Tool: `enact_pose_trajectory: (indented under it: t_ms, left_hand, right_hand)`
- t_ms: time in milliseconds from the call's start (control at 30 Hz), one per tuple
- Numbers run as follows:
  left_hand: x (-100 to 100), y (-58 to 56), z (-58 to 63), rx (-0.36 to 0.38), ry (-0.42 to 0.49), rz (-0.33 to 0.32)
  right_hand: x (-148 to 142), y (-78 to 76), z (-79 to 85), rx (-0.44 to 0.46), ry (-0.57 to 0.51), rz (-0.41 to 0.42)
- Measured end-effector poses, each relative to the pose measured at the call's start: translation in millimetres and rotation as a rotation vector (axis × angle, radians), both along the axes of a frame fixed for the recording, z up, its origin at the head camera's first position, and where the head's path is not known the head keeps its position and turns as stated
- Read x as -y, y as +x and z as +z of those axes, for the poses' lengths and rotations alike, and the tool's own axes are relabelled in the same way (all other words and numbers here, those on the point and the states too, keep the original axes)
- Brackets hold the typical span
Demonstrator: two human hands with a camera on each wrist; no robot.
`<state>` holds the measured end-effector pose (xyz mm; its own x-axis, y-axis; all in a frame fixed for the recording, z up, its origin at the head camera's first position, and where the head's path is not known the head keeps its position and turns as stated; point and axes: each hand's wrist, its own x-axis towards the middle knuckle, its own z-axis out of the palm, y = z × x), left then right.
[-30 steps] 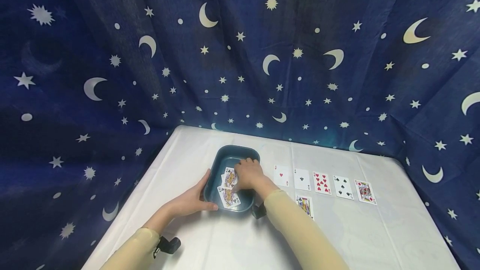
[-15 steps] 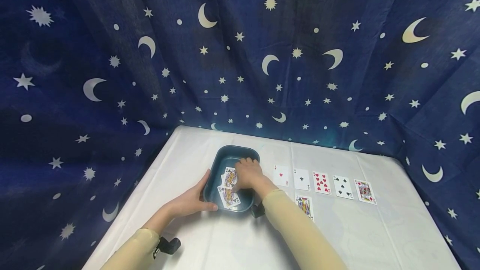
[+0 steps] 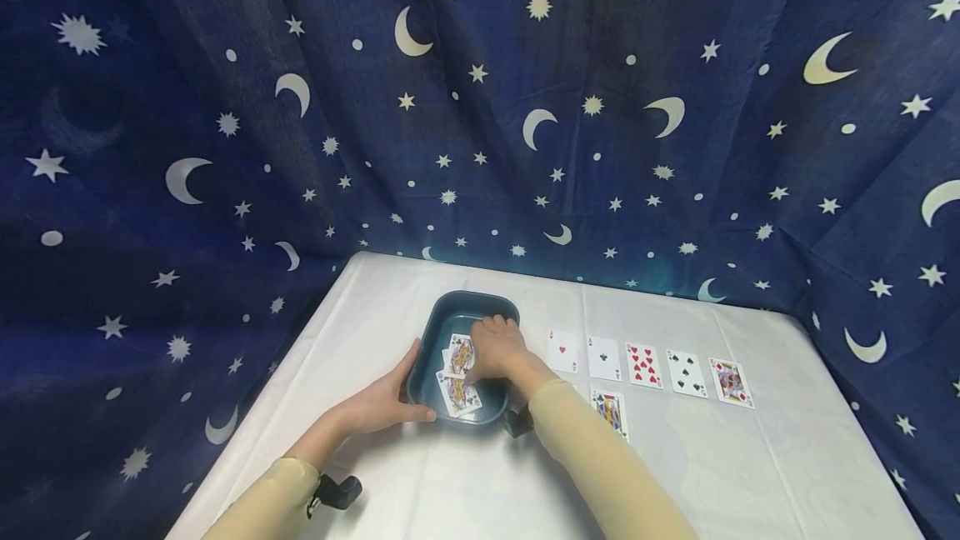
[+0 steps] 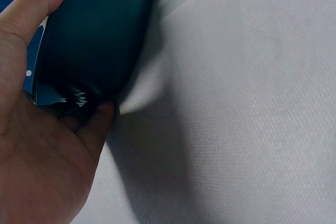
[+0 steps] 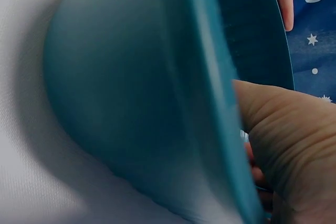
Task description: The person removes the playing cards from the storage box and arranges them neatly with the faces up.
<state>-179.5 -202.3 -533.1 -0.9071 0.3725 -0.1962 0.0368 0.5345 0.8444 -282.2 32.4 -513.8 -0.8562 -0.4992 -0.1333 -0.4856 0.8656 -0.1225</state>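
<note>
The left hand (image 3: 386,398) clasps the near-left corner of the teal tray (image 3: 467,305), thumb spread from curled fingers. The right hand (image 3: 497,348) bends down inside over court cards (image 3: 459,396), its grip hidden. Rightward, an ace of hearts (image 3: 562,352) reads "A".

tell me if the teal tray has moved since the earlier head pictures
No, no shift shows: in the head view, the tray keeps the same spot relative to the far left corner of the white-covered table.
</note>
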Motion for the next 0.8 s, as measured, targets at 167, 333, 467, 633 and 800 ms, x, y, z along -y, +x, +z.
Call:
enact_pose_trajectory:
  t_ms: [167,333,467,633,800]
  left_hand:
    - [-0.4,0.0,1.0,-0.005,0.002,-0.006]
    - [-1.1,0.9,1.7,-0.002,0.003,-0.008]
    - [-1.2,1.7,1.4,-0.001,-0.006,-0.003]
    - [-0.6,1.5,1.1,0.000,-0.002,0.005]
    - [-0.4,0.9,2.1,-0.003,-0.007,0.005]
  right_hand:
    - [-3.1,0.1,0.1,-0.006,-0.023,0.022]
    - [-8.7,0.4,1.5,-0.005,-0.077,0.062]
    - [-15.8,1.2,7.7,-0.011,-0.127,0.095]
    - [-29.0,5.6,25.3,-0.011,-0.202,0.113]
    - [-51.1,9.1,46.3,-0.028,-0.249,0.103]
